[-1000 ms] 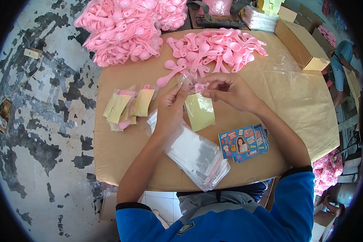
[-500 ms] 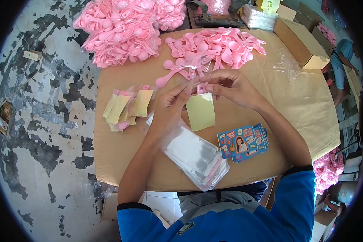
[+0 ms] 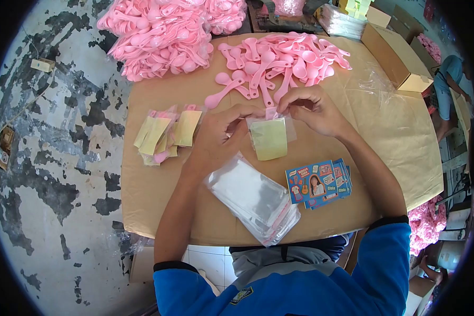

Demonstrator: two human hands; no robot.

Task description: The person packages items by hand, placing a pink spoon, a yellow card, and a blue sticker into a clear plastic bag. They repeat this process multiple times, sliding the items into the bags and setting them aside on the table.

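Observation:
My left hand (image 3: 218, 136) and my right hand (image 3: 313, 109) both grip the top of a small clear bag (image 3: 269, 136) holding a yellow card and a pink spoon. It hangs between the hands above the cardboard-covered table (image 3: 395, 142). Below the hands lies a stack of empty clear bags (image 3: 255, 200) with pink strips. A stack of blue printed cards (image 3: 318, 184) rests to the right of it. Loose pink spoons (image 3: 284, 60) are heaped just beyond my hands.
Finished packets (image 3: 166, 134) with yellow cards lie at the left. Bagged pink spoons (image 3: 158, 39) pile up at the far left corner. A cardboard box (image 3: 395, 58) stands at the far right. Another person (image 3: 450, 84) sits at the right edge. More pink spoons (image 3: 426, 221) lie on the floor.
The yellow card now sits fully inside the clear bag. Both hands have shifted slightly right and pinch the bag's top edge closer together.

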